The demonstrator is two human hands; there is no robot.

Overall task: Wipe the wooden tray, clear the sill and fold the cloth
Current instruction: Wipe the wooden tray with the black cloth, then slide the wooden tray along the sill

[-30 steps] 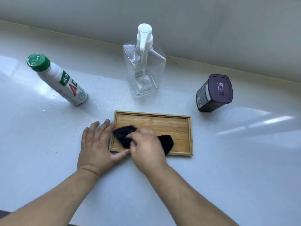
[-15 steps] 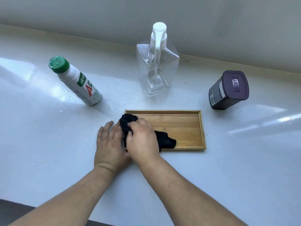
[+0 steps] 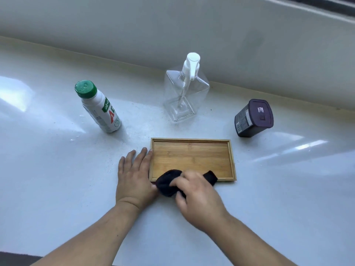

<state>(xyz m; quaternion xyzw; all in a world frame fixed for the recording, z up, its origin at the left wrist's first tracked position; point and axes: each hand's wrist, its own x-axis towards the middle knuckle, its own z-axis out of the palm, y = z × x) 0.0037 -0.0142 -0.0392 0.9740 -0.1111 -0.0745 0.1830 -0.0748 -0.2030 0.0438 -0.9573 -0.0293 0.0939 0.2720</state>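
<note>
Right hand point(image 3: 197, 196) clutches bunched black cloth point(image 3: 167, 184), soft, limp. Left hand point(image 3: 134, 177) flat, open, bracing light wooden tray point(image 3: 192, 158) edge; likely slides otherwise.

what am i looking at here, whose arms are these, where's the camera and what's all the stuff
No machine here: these are a person's two bare arms, seen from one wide-angle camera worn on their head, looking forward and down. That is why the arms enter from the bottom edge.

The surface is a white sill below a pale wall. On it lies a shallow wooden tray. The left hand lies flat against the tray's left edge. The right hand has its grip on a bunched black cloth at the tray's near edge.

Behind the tray stand a white bottle with a green cap, a clear, seemingly empty pump dispenser and a dark purple lidded container.
</note>
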